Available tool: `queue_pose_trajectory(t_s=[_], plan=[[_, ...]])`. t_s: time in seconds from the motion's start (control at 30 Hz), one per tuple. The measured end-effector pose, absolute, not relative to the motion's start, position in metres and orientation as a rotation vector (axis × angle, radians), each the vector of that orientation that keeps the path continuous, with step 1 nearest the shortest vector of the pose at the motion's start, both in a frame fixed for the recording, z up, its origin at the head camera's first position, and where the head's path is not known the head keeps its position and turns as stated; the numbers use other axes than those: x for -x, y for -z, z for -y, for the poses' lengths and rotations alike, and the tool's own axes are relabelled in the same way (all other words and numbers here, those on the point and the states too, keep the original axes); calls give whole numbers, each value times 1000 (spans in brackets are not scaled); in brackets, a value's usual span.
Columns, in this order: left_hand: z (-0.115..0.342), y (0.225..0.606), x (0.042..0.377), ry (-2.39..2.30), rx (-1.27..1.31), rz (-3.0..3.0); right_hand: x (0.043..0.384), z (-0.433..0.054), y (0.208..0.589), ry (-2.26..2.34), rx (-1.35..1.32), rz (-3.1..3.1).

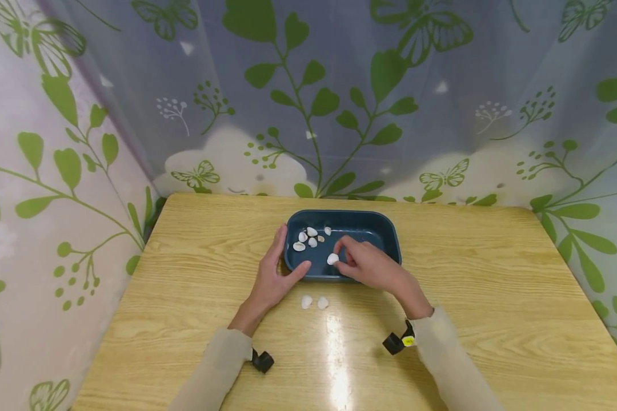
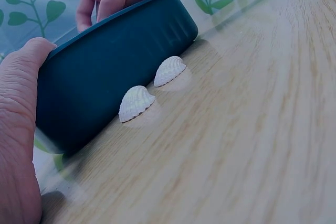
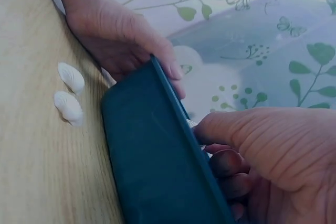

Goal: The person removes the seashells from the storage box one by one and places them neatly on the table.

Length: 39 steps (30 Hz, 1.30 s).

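A dark blue rectangular tray (image 1: pixel 341 212) sits on the table. My left hand (image 1: pixel 271 281) holds its left end, fingers along the outer side and thumb at the near rim. Over the tray's inside, my right hand (image 1: pixel 374 266) pinches a white seashell (image 1: pixel 332 259) between thumb and fingertips. Several white shells (image 1: pixel 299 246) lie in the left part of the tray, one a little apart (image 1: pixel 328 230). In front of the tray, two ribbed white shells rest on the table, a left one (image 2: pixel 136 103) and a right one (image 2: pixel 170 71). The tray wall mostly hides the pinched shell in the right wrist view.
The light wooden table (image 1: pixel 483 285) spreads to both sides of the tray. Curtains (image 1: pixel 339 131) with leaf and butterfly prints hang behind it and at the left. A small black wrist camera (image 1: pixel 262 361) is on the left wrist, another (image 1: pixel 393 343) on the right.
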<state>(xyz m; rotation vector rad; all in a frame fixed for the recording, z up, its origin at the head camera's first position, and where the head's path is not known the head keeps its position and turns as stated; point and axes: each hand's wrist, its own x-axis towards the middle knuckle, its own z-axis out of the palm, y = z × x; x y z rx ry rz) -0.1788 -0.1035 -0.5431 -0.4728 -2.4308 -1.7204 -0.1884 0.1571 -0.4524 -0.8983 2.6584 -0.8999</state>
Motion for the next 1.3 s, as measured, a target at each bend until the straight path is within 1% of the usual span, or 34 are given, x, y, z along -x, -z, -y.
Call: queue_pose_trajectory(t_s=[0.27, 0.57, 0.67, 0.87, 1.07, 1.3], plan=[[103, 544, 179, 1723, 489, 2412, 155, -161, 446, 838, 968, -2761], [104, 546, 179, 1729, 498, 2407, 123, -164, 455, 743, 1133, -2827], [104, 545, 179, 1728, 495, 2411, 117, -164, 461, 736, 1140, -2807], [104, 545, 179, 1731, 489, 2412, 115, -166, 479, 771, 1100, -2744], [103, 545, 179, 1744, 493, 2399, 120, -169, 494, 802, 1052, -2682], [104, 544, 179, 1745, 482, 2402, 127, -169, 498, 790, 1002, -2625]])
